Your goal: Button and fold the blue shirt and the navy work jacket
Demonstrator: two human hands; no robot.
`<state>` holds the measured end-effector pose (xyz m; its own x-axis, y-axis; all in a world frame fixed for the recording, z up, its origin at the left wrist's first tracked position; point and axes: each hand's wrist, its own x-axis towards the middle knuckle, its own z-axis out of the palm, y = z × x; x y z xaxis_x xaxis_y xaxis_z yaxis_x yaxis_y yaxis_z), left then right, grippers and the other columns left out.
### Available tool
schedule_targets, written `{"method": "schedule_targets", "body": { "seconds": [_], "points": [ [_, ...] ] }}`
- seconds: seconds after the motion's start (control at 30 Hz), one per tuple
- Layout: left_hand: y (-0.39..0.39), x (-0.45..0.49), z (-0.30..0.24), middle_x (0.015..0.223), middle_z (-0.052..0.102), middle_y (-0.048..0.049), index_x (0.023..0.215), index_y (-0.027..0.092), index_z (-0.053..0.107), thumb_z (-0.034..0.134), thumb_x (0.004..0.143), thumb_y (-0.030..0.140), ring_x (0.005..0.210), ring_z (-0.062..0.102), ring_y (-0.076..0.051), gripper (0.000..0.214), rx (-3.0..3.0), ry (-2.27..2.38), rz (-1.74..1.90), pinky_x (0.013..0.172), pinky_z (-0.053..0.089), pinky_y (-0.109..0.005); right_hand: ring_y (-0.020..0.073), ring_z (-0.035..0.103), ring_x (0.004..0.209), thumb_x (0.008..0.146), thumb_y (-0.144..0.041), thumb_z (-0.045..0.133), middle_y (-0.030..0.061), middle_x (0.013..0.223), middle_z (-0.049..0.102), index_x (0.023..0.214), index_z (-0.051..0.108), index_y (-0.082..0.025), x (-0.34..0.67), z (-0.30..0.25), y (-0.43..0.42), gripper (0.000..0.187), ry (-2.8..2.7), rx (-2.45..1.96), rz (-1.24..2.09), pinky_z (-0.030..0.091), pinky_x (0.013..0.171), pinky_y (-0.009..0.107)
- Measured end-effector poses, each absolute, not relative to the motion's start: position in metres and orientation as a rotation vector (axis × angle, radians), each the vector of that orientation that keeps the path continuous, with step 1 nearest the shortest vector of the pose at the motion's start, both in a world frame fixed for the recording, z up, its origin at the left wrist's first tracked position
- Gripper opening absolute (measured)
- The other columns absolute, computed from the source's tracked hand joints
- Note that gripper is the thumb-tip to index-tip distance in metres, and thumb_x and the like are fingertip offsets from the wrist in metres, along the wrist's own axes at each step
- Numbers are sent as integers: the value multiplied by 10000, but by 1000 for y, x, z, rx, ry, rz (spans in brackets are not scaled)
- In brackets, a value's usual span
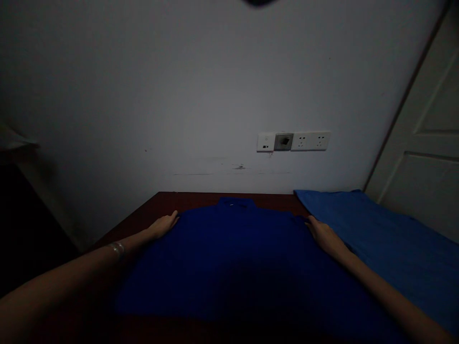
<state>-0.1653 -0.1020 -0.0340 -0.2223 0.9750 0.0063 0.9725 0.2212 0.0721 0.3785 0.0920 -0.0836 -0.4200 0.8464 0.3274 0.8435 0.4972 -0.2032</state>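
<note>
A dark blue collared shirt (233,243) lies spread over a dark red tabletop (193,197), its collar at the far side toward the wall. My left hand (165,226) is closed on the shirt's left shoulder edge, fingers pinched together at the cloth. On the opposite side my right hand (322,234) grips the shirt's right shoulder, where the fabric bunches a little at the fingertips. Deep shadow hides much of the shirt's near part and lower right.
A lighter blue cloth (387,239) covers the surface on the right. Behind the table rises a white wall (201,110) with a row of sockets (308,141). A panelled door (426,148) stands at the far right. The left side is very dark.
</note>
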Motion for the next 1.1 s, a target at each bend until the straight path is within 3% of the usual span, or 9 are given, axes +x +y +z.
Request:
{"method": "schedule_targets", "body": {
  "seconds": [0.23,0.53,0.87,1.1],
  "points": [
    [-118,-178,-10,767,607,-63,947,214,410,239,865,501,697,599,-211,344,1990,2279,152,634,395,-280,235,637,715,865,-355,345,96,790,656,954,489,-198,402,-76,88,231,-2335,-1278,57,423,604,286],
    [-124,-171,-34,783,615,-72,972,206,422,215,883,449,718,598,-208,331,1975,2293,-26,682,419,-299,222,644,660,849,-311,361,81,717,670,869,550,-185,403,-95,96,228,-2404,-1264,152,414,548,266],
    [-140,-163,-26,789,629,-70,1003,218,437,244,874,472,737,602,-214,344,1903,2311,63,707,423,-310,216,651,686,845,-339,368,84,771,678,870,555,-184,418,-91,83,244,-2430,-1265,215,438,589,268],
    [-134,-158,-39,843,643,-127,1059,190,428,172,890,440,766,623,-255,395,2005,2375,-156,683,445,-357,207,650,671,874,-308,352,83,729,667,913,543,-168,407,-92,82,240,-2476,-1353,98,405,554,248]
  ]
}}
